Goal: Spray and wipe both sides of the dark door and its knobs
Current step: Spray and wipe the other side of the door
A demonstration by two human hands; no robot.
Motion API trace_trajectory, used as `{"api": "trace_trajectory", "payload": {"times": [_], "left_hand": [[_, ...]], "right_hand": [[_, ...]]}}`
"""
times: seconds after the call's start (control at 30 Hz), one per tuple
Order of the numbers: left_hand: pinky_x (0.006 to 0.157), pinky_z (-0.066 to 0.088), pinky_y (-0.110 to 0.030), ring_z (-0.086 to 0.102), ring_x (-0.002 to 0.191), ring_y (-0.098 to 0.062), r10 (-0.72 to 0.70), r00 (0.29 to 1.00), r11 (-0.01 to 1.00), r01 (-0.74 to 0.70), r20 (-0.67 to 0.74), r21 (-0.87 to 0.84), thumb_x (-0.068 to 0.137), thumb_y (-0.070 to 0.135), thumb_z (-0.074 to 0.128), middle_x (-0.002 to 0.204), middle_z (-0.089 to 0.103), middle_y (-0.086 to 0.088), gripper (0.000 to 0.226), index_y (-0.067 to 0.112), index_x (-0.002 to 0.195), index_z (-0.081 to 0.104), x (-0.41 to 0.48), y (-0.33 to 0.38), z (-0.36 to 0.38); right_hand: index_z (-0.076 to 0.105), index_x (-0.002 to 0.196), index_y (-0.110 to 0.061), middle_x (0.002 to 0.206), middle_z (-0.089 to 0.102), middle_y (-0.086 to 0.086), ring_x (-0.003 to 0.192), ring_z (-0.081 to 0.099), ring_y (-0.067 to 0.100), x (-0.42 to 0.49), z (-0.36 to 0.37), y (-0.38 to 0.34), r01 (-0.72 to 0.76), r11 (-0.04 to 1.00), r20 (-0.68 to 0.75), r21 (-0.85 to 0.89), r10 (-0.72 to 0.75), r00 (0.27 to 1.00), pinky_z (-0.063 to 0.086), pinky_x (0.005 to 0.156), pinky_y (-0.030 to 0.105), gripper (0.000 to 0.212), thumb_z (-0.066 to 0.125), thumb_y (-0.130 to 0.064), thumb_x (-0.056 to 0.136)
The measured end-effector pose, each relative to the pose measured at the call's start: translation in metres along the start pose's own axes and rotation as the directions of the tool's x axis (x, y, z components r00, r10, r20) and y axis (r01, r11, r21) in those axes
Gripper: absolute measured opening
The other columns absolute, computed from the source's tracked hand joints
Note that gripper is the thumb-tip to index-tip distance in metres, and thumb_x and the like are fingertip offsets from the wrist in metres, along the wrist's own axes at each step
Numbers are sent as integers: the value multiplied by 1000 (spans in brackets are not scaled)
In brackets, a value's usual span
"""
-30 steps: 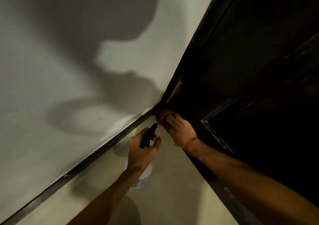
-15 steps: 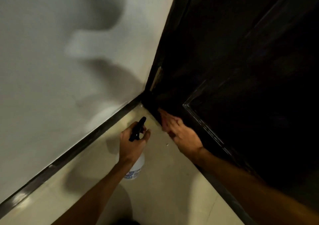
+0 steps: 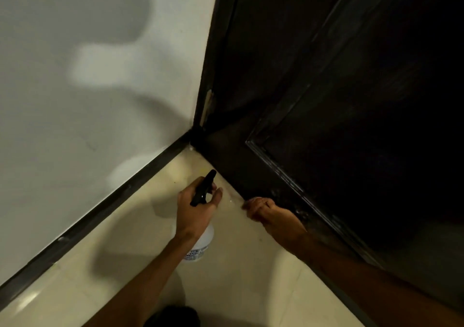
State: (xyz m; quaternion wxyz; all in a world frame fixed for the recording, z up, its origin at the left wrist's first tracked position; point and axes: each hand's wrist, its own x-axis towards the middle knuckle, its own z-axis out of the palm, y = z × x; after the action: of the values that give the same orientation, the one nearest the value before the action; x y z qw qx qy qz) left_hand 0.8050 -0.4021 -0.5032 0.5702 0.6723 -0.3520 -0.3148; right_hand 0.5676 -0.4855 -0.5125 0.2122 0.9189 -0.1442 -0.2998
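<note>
The dark panelled door [image 3: 351,100] fills the right side, seen from low down near its bottom hinge corner. My left hand [image 3: 194,213] grips the neck of a white spray bottle [image 3: 200,246] with a black trigger head, held just above the floor and left of the door. My right hand [image 3: 271,213] presses its curled fingers against the door's bottom rail at the floor line. A reddish-brown cloth barely shows under those fingers. No knob is in view.
A pale wall [image 3: 88,100] with a dark skirting strip [image 3: 100,206] meets the door frame [image 3: 208,75] in the corner. Glossy cream floor tiles [image 3: 251,289] lie below. My shadow falls on the wall and floor.
My right hand has slid along the door's bottom rail away from the hinge corner, toward me. The left hand and bottle kept their place while the view swung right.
</note>
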Motion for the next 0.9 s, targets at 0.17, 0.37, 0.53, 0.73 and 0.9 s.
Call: {"api": "trace_trajectory", "payload": {"times": [0.17,0.37,0.53,0.73,0.9], "left_hand": [[80,54,-15,70,83,-6,23,1000,1000,-23,19,17,87,10,81,82,72,10,11,14,93,72,-5,5,11],[83,60,-36,72,78,-15,39,997,999,-39,62,5,86,10,82,81,73,6,13,15,85,70,-30,7,27],[72,60,-40,70,68,-20,68,996,997,-70,51,38,85,22,79,87,76,3,13,17,83,68,-30,9,29],[56,53,-34,57,49,-13,35,994,999,-39,107,36,89,12,80,67,67,3,15,15,81,67,-60,11,56],[55,50,-35,53,48,-13,29,989,999,-34,147,31,89,10,79,62,62,11,21,20,79,64,-59,20,64]], "right_hand": [[40,151,-8,169,6,23,156,5,39,-4,-52,34,-131,980,-145,147,152,978,7,127,49,53,46,-29,103],[2,159,-43,168,9,-17,150,26,2,-58,18,-13,-241,945,-165,222,280,946,13,120,12,65,37,-27,107],[51,147,-16,160,39,17,146,38,35,-52,-2,16,-131,963,-401,237,219,890,19,125,44,49,44,-14,98],[30,159,-8,166,30,1,149,36,16,-92,60,-40,-214,896,-115,390,278,954,23,125,33,60,48,-14,102],[50,148,-7,154,47,14,140,48,31,-105,39,-1,-157,864,-302,478,330,895,30,122,33,51,44,-10,97]]}}
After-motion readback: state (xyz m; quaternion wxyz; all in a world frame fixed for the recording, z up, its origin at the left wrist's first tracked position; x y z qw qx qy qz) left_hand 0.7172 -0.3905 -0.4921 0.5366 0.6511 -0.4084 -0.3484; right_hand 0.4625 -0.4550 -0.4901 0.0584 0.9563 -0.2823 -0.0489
